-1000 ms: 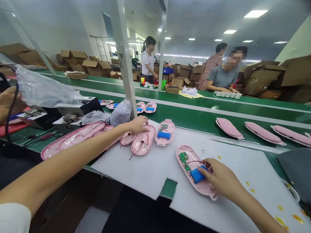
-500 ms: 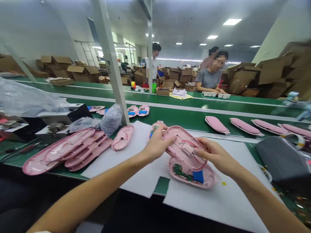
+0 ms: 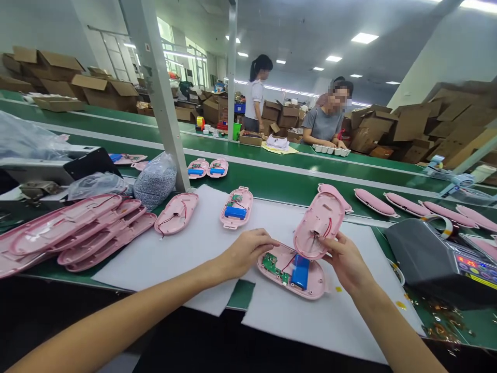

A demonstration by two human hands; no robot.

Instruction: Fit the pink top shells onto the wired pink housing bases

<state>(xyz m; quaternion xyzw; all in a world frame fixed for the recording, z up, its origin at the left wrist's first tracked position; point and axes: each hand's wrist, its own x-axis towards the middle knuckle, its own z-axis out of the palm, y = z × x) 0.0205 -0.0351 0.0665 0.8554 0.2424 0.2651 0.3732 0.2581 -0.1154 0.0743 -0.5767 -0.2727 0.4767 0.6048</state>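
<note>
A pink oval shell half lies on the white foam sheet with a green circuit board and a blue battery inside. My right hand grips a second pink shell cover, tilted upright above the first, red wires showing inside. My left hand rests at the left end of the lying shell, fingers curled against its rim. Further back on the sheet lie another shell with a battery and an empty wired cover.
A stack of long pink shells lies at the left beside a bag of small parts. A grey machine with a display stands at the right. Closed pink cases ride the green belt. Other people work across the line among cardboard boxes.
The pink cover moved from both hands over the lower shell into my right hand alone, tipped upright to the right. My left hand dropped to the lower shell's left end.
</note>
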